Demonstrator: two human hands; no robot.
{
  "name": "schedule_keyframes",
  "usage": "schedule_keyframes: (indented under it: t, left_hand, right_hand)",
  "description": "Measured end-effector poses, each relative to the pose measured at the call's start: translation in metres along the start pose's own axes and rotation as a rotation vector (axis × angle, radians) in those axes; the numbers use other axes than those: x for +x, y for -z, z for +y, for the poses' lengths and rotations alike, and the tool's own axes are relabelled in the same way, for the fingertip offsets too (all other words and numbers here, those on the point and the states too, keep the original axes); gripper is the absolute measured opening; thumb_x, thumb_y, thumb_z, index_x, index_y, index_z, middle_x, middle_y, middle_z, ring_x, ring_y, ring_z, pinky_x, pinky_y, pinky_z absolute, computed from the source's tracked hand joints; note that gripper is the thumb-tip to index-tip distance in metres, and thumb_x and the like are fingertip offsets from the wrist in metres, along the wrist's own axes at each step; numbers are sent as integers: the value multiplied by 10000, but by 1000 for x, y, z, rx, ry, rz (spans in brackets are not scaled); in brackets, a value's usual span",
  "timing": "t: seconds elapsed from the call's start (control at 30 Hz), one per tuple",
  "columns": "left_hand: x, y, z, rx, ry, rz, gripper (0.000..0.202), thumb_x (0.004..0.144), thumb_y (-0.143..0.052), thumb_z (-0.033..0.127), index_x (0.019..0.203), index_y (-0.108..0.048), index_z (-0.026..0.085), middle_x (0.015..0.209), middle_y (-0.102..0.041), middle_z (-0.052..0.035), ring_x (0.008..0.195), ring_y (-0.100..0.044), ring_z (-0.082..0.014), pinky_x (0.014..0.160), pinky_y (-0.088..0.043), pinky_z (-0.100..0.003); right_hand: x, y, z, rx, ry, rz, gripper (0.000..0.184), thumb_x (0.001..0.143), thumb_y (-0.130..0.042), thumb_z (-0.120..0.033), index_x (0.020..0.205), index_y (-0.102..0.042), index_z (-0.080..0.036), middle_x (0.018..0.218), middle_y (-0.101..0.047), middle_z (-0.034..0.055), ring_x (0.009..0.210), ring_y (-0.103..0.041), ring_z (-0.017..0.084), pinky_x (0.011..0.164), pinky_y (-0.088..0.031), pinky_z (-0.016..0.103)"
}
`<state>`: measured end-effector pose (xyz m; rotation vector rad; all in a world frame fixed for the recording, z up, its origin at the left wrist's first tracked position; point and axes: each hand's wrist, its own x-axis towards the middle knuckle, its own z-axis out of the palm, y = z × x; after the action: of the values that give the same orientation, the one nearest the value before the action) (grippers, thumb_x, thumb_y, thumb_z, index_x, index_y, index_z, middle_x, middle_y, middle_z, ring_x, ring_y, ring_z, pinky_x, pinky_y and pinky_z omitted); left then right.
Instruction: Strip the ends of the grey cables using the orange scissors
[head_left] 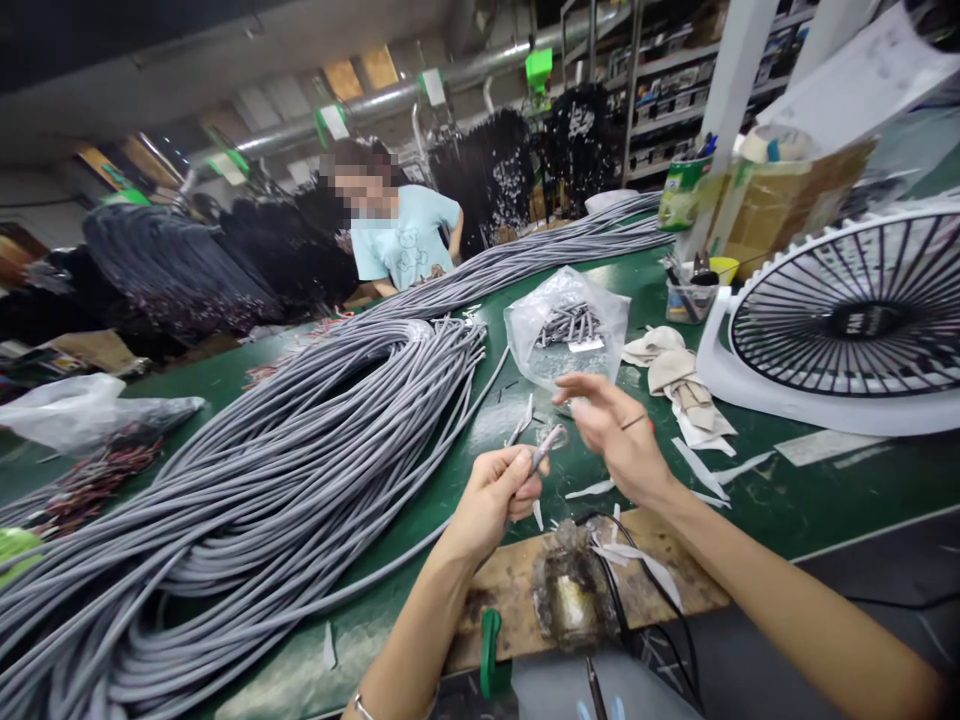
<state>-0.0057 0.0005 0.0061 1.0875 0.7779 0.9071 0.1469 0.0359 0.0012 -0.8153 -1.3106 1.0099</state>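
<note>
Left hand (491,500) pinches a grey cable end (546,448); open right hand (619,435) below bagged screws (566,325), coiled cables (247,470) beside

left hand (495,500) and right hand (619,440) bare. left forearm (420,620) and right forearm (795,620) also bare as far as the view reaches. thin silver bracelet (362,708) on left wrist, cut off by lower frame edge, its links too small to make out. thin dark band (634,422) on right hand, ring or cord, cannot tell which.
</note>
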Motion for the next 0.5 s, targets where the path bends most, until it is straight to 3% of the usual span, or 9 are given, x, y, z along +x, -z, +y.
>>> schedule_keyframes:
  t: [0.07, 0.13, 0.2, 0.3, 0.4, 0.5]
  left_hand:
    - [0, 0, 0, 11, 13, -28, 344, 760, -570, 459, 707, -498, 127, 492, -235, 90, 397, -118, -18, 380, -91, -162]
    - [1, 1, -1, 63, -9, -31, 343, 779, -543, 461, 714, -505, 126, 492, -249, 87, 395, -132, -20, 379, -105, -161]
    - [1, 0, -2, 187, -86, 73, 321, 797, -527, 438, 748, -532, 121, 494, -309, 76, 388, -190, -24, 378, -140, -159]
    - [1, -2, -4, 407, -240, 342, 264, 800, -538, 381, 790, -571, 119, 529, -453, 38, 418, -361, -46, 399, -253, -159]
    - [0, -5, -8, 558, -355, 496, 213, 800, -543, 331, 814, -600, 126, 634, -583, -13, 541, -528, -97, 501, -395, -183]
    - [0, -6, -13, 661, -424, 528, 177, 798, -547, 281, 841, -626, 128, 766, -646, -54, 691, -602, -145, 648, -467, -231]
  right_hand:
    - [-3, 1, -6, 8, 26, -264, 345, 741, -545, -318, 1073, -569, -228, 998, -618, 41, 441, -451, 54, 394, -343, 208]
    - [-5, 1, -8, -42, 28, -352, 363, 729, -564, -302, 1086, -562, -237, 1006, -607, 34, 390, -383, 31, 360, -296, 206]
    - [-8, 0, -8, -135, 51, -170, 311, 731, -573, -291, 1032, -572, -214, 894, -607, 17, 363, -304, 23, 342, -240, 205]
    - [-11, -3, -8, -377, 241, 170, 81, 721, -599, -256, 730, -592, -175, 606, -523, -26, 394, -303, 48, 383, -256, 214]
    - [-15, -8, -7, -586, 458, 133, 127, 709, -605, -206, 588, -584, -173, 520, -509, -23, 440, -376, 76, 452, -318, 227]
    - [-17, -12, -3, -640, 451, 55, 57, 693, -598, -182, 698, -650, -161, 574, -579, -10, 436, -396, 76, 456, -331, 225]
